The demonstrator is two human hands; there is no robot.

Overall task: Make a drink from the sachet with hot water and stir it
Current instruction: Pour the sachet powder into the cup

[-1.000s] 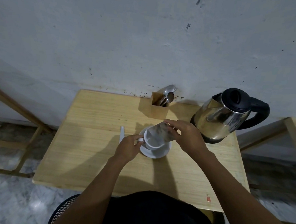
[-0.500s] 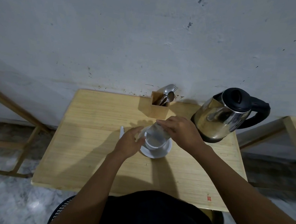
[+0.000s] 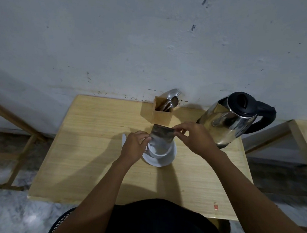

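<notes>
From the head camera, both hands hold a silvery sachet (image 3: pixel 161 137) over a white cup (image 3: pixel 157 152) that sits on a white saucer (image 3: pixel 161 160) near the middle of the wooden table (image 3: pixel 92 148). The left hand (image 3: pixel 133 146) pinches the sachet's left edge; the right hand (image 3: pixel 193 137) pinches its upper right corner. Whether the sachet's mouth touches the cup is hard to tell. A steel electric kettle (image 3: pixel 230 120) stands near the table's right edge, just beside the right hand. A wooden cutlery holder (image 3: pixel 163 114) with spoons (image 3: pixel 173 100) sits at the back edge against the wall. The table's left half and front strip lie bare.
</notes>
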